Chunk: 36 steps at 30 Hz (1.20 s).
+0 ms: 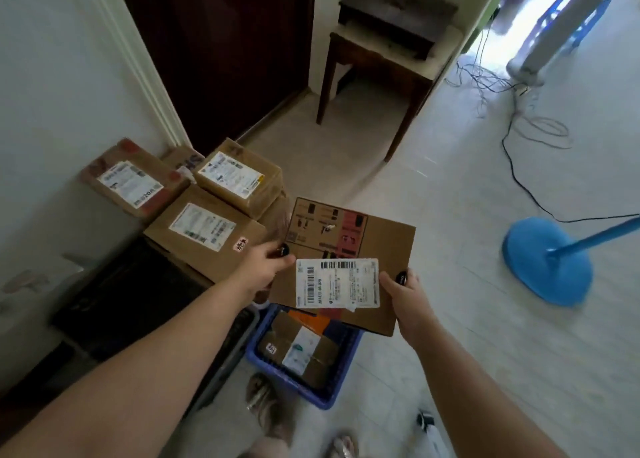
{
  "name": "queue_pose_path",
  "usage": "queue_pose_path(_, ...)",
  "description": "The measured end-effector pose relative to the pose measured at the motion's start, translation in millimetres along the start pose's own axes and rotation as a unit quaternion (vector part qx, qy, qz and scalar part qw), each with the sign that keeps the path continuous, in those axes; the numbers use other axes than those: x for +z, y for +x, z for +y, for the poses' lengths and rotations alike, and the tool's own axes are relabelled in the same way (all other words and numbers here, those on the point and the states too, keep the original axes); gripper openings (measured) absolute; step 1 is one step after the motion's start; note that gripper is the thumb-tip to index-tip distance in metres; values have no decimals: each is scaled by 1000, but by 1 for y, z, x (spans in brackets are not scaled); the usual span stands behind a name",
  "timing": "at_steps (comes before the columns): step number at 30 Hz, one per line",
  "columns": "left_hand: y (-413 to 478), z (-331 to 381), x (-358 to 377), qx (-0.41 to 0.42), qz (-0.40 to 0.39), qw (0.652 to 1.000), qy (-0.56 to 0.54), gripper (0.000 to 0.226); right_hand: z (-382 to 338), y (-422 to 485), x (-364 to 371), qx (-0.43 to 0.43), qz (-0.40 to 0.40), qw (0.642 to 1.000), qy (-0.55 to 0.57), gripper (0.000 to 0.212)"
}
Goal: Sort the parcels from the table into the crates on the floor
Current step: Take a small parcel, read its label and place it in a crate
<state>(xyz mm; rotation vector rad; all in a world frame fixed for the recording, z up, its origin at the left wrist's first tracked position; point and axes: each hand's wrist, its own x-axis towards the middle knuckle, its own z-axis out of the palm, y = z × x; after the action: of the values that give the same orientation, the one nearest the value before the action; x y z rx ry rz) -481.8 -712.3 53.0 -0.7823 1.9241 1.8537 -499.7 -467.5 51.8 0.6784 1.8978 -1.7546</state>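
I hold a flat brown cardboard parcel (382, 246) with a white barcode label in the air, above a blue crate (258, 355) on the floor. My left hand (265, 267) grips its left edge and my right hand (403, 293) grips its right edge, thumbs on top. The blue crate has a taped brown parcel (299, 348) and an orange one inside. Several labelled brown parcels (204, 227) are stacked on a low dark table (128, 294) to the left, against the wall.
A dark crate (232, 350) stands on the floor between the table and the blue crate. A blue fan base (545, 260) and loose cables lie on the right. A wooden stool (374, 69) stands by the dark door. My feet are at the bottom.
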Motion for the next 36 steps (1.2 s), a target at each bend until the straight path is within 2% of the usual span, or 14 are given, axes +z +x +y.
queue_pose_path(3, 35, -20, 12, -32, 11, 999, 20, 44, 21, 29, -2, 47, 12, 999, -13, 40)
queue_pose_path(7, 95, -62, 35, -67, 42, 995, 62, 56, 60, 87, -4, 99, 19, 995, -18, 41)
queue_pose_path(16, 230, -190, 76, -108, 86, 987, 87, 50, 194, 225, 9, 181, 59, 979, -70, 46)
queue_pose_path(20, 257, -243, 72, -139, 94, 977, 127, 47, 248, 244, 25, 229, 63, 965, -112, 57)
queue_pose_path(24, 271, -287, 72, -146, 99, 972, 153, 49, 285, 263, 27, 255, 76, 959, -99, 56)
queue_pose_path(30, 291, -318, 79, -157, 98, 960, 210, 48, 315, 300, 36, 293, 96, 940, -147, 45)
queue_pose_path(33, 299, -328, 89, -172, 88, 957, 217, 48, 329, 311, 37, 335, 96, 924, -157, 51)
queue_pose_path(36, 309, -332, 99, -197, 59, 949, 241, 56, 338, 321, 34, 354, 93, 914, -176, 35)
